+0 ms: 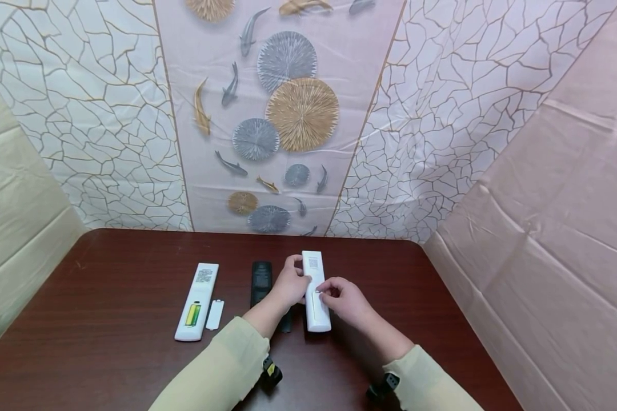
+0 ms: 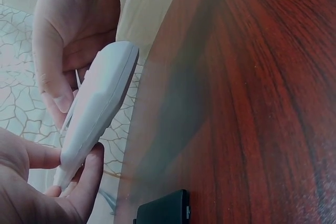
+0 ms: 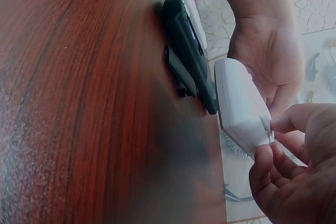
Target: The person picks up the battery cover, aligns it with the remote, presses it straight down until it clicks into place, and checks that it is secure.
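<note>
Spreading below was a wood-grain table (image 1: 82, 342). Raised above its middle was a white remote control (image 1: 313, 271), back uppermost; leftward lay a black remote (image 1: 261, 279), then an opened white remote (image 1: 201, 288). The left hand (image 1: 290, 282) gripped the first between thumb and fingers; the right hand (image 1: 351, 302), fingertips nearly together, pinched its battery cover (image 1: 316, 311), whose lifted edge showed plainly only in the left wrist view. A loose white cover (image 1: 215, 315) lay beside the opened white remote; only the right wrist view clearly showed a black cover (image 3: 178, 71) by the black remote.

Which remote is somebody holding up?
The rightmost white remote: the left hand grips it above the table. The other white remote and the black remote lie on the table.
</note>
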Available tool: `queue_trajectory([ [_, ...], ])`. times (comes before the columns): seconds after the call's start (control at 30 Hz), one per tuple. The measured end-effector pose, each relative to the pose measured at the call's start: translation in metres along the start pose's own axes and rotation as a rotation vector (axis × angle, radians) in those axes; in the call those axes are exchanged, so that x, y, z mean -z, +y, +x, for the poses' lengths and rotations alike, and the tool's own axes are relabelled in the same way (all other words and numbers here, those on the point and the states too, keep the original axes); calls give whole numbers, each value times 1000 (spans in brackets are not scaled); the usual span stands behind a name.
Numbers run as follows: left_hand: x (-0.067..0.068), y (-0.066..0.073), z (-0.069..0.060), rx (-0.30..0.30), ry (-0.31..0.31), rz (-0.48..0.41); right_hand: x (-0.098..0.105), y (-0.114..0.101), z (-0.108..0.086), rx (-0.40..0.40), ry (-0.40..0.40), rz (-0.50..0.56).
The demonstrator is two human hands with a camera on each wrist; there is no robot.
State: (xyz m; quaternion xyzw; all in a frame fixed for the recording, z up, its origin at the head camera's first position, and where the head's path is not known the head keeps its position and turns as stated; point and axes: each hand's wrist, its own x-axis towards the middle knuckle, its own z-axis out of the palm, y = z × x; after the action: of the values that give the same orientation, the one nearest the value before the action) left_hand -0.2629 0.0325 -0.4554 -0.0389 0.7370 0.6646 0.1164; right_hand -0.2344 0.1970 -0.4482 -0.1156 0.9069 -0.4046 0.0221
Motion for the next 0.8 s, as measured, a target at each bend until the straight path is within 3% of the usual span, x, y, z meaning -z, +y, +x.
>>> queue_trajectory([
  [0.53, 1, -5, -1, -23, 4, -14, -2, -3, 0, 7, -12, -16],
  [0.8, 1, -6, -1, -11, 14, -26, -1, -1, -1, 18, 24, 2],
])
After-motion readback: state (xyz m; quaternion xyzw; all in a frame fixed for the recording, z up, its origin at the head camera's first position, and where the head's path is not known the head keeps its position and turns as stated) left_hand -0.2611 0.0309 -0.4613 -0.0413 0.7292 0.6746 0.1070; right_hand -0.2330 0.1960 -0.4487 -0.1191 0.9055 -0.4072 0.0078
